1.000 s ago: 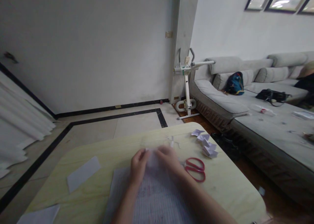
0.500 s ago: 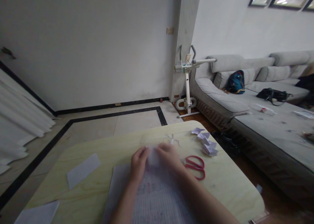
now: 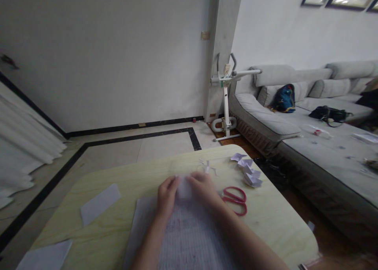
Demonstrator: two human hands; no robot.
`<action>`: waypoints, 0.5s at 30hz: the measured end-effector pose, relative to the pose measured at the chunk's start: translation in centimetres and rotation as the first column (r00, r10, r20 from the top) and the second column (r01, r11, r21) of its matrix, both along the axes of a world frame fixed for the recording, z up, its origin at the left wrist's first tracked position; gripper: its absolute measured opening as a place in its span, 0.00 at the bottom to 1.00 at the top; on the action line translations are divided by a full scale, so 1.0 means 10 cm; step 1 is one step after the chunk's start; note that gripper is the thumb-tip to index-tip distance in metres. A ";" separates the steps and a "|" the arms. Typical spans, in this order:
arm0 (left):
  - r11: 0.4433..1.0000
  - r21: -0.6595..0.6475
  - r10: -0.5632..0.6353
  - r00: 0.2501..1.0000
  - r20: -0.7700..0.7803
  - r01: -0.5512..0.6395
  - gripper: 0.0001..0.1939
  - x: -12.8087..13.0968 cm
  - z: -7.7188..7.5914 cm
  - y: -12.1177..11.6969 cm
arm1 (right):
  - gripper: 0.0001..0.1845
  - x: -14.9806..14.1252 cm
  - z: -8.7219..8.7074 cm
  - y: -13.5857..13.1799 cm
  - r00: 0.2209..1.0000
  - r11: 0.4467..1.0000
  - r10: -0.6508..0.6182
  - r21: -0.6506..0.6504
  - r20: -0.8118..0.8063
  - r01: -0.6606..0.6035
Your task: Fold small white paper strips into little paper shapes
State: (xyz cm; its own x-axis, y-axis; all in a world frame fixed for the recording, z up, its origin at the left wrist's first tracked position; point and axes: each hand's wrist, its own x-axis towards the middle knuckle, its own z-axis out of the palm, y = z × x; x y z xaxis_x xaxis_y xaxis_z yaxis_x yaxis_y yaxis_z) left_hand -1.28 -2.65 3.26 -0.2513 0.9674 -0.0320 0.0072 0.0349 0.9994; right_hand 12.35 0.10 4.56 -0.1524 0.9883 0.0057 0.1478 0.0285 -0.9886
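Note:
Both hands meet at the middle of a pale wooden table. My left hand and my right hand pinch a small piece of white paper between their fingertips, held just above a lined sheet that lies under my forearms. Red-handled scissors lie on the table just right of my right hand. A few thin paper scraps rest beyond my fingers.
Several small folded paper pieces sit near the table's far right edge. Loose paper strips lie at the left, another at the near left corner. A grey sofa with bags stands right; an exercise bike stands beyond the table.
The hands have stayed together on the small paper, shifting only slightly. The view has tilted a little, so the table and scissors sit marginally higher.

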 end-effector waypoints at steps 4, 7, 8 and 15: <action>1.000 -0.006 0.018 0.999 -0.029 -0.019 0.14 0.00 0.01 0.00 | 0.13 0.00 0.02 0.00 1.000 1.000 0.019 -0.007 -0.010 -0.019; 1.000 -0.008 0.006 1.000 -0.011 -0.006 0.14 0.00 0.00 0.00 | 0.12 0.01 0.01 0.00 1.000 1.000 0.006 -0.002 -0.001 -0.006; 1.000 -0.010 0.003 1.000 0.001 -0.003 0.14 0.01 -0.01 0.00 | 0.12 0.01 0.01 0.00 1.000 1.000 0.003 -0.004 0.002 -0.003; 1.000 -0.011 -0.007 1.000 0.021 0.007 0.14 0.01 0.05 -0.02 | 0.13 0.01 -0.02 0.00 1.000 1.000 -0.003 -0.005 0.024 0.003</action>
